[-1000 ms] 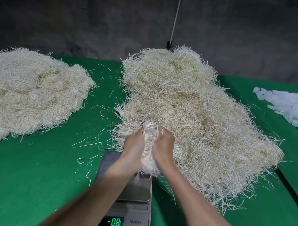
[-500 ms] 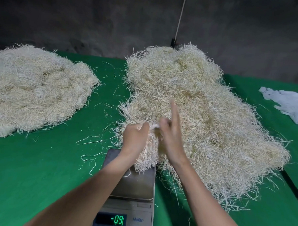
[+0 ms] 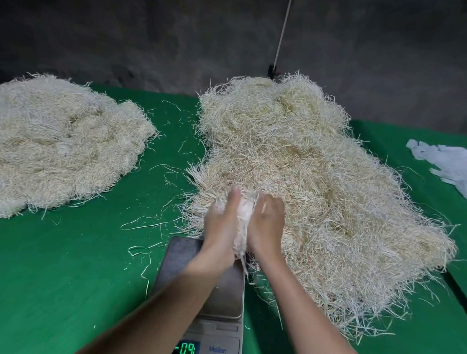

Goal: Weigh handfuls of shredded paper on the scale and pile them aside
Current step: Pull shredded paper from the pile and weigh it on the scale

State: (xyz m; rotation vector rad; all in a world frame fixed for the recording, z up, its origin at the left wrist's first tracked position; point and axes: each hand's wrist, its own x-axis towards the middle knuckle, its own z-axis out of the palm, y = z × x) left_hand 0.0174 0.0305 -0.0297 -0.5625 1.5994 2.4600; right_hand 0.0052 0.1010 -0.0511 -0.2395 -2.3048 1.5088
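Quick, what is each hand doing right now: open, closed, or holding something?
Left hand: grips the handful of shredded paper.
Right hand: grips the same handful.

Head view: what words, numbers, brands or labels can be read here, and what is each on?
"-0.9": green digits on the display of the scale.
Blue brand word beside the display, perhaps "Meilen": too blurred to be sure.
Nothing else readable.
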